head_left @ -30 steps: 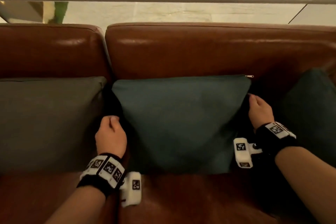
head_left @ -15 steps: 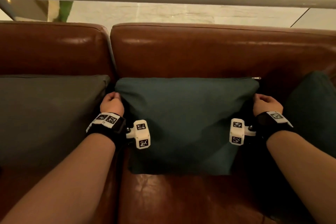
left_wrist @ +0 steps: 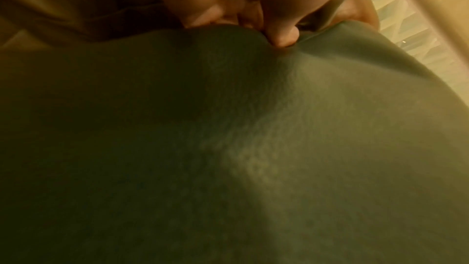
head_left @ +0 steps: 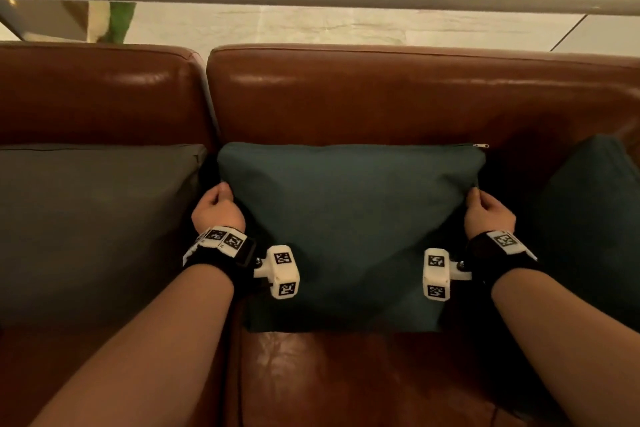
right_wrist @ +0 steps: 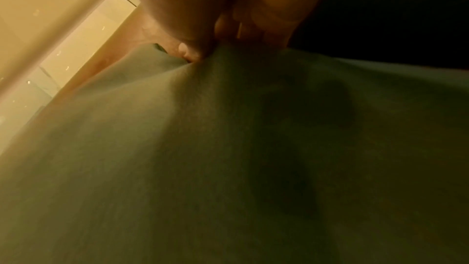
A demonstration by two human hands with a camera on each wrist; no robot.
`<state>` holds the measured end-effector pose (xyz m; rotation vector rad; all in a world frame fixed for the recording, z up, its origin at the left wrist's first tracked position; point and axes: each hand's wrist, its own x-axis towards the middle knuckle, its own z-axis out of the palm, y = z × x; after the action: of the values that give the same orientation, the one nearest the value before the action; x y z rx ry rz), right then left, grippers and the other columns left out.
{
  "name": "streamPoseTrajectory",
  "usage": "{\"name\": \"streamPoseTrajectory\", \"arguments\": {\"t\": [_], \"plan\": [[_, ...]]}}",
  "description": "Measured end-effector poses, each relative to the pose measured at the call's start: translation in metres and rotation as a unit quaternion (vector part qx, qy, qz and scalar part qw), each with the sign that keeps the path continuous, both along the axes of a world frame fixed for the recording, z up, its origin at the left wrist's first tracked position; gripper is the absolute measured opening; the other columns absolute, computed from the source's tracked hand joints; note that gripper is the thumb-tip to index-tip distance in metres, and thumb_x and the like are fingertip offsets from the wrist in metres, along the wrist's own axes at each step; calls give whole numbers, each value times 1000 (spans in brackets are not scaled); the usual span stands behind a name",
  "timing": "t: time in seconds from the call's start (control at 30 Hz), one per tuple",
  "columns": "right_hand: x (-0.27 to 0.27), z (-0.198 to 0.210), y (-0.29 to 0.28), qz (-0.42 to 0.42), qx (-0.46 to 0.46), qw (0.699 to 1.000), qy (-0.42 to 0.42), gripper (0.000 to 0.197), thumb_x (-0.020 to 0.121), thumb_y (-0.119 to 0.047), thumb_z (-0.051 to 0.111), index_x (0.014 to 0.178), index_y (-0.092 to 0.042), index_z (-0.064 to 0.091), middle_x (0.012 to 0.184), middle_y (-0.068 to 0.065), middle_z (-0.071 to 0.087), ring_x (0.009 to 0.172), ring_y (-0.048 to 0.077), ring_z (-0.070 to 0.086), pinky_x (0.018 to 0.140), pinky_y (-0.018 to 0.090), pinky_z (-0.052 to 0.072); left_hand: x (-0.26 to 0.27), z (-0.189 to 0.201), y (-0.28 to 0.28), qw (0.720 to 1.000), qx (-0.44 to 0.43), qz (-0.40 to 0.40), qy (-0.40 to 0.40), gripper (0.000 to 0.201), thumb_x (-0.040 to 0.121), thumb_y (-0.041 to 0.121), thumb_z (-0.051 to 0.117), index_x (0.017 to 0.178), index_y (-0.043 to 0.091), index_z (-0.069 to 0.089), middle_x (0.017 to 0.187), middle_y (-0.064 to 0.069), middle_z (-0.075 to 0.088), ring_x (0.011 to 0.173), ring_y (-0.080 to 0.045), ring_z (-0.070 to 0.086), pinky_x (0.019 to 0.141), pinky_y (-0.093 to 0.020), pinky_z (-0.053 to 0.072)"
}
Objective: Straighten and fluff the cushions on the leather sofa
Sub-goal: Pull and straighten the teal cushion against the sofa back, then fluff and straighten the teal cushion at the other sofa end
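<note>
A teal cushion (head_left: pixel 349 229) leans against the backrest of the brown leather sofa (head_left: pixel 363 104), zipper pull at its top right corner. My left hand (head_left: pixel 218 208) grips the cushion's upper left edge, and my right hand (head_left: pixel 486 210) grips its upper right edge. In the left wrist view the thumb and fingers (left_wrist: pixel 281 33) pinch a fold of the cushion fabric (left_wrist: pixel 253 148). The right wrist view shows the fingers (right_wrist: pixel 193 51) pinching the fabric (right_wrist: pixel 203 148) the same way.
A grey-olive cushion (head_left: pixel 90 229) stands on the left seat, close to my left hand. Another dark teal cushion (head_left: pixel 595 218) leans at the right. Bare leather seat (head_left: pixel 346 378) lies in front. A window ledge (head_left: pixel 311 24) runs behind the sofa.
Both hands slid up the cushion's sides from lower down to near its top corners and now pinch the fabric. The cushion stands straighter and wider against the backrest.
</note>
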<state>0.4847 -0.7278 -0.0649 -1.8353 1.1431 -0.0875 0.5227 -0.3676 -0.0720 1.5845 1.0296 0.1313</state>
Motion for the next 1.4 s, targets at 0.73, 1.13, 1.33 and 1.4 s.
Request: {"name": "streamPoseTrajectory", "arguments": {"t": [0.73, 1.13, 1.33, 1.4], "plan": [[-92, -79, 9, 36, 106, 974, 196, 38, 103, -20, 38, 135, -7, 54, 138, 18, 54, 125, 37, 50, 103, 38, 40, -93, -113, 35, 937, 29, -208, 279, 38, 99, 8, 44, 135, 5, 54, 138, -16, 55, 126, -34, 52, 101, -31, 41], [-129, -54, 26, 19, 11, 988, 151, 37, 97, -40, 51, 127, -23, 64, 127, 8, 64, 117, 30, 58, 91, 30, 42, -147, -153, 70, 918, 70, -281, 269, 30, 83, 41, 64, 87, 11, 62, 70, -10, 69, 68, -33, 69, 74, -52, 58], [-241, 6, 44, 74, -61, 994, 60, 21, 94, -26, 60, 89, -47, 64, 91, -16, 74, 88, 2, 69, 86, 28, 54, -171, -82, 23, 588, 83, -754, 280, 46, 87, 64, 47, 114, 28, 56, 110, 11, 67, 110, -3, 62, 70, 3, 40], [-273, 42, 39, 39, -118, 992, 25, 24, 93, -22, 62, 91, -46, 65, 87, -19, 72, 83, -2, 68, 80, 21, 54, -173, -49, -13, 488, 40, -848, 202, 16, 92, 39, 58, 107, 33, 63, 102, 2, 72, 100, -4, 66, 70, 0, 44]]}}
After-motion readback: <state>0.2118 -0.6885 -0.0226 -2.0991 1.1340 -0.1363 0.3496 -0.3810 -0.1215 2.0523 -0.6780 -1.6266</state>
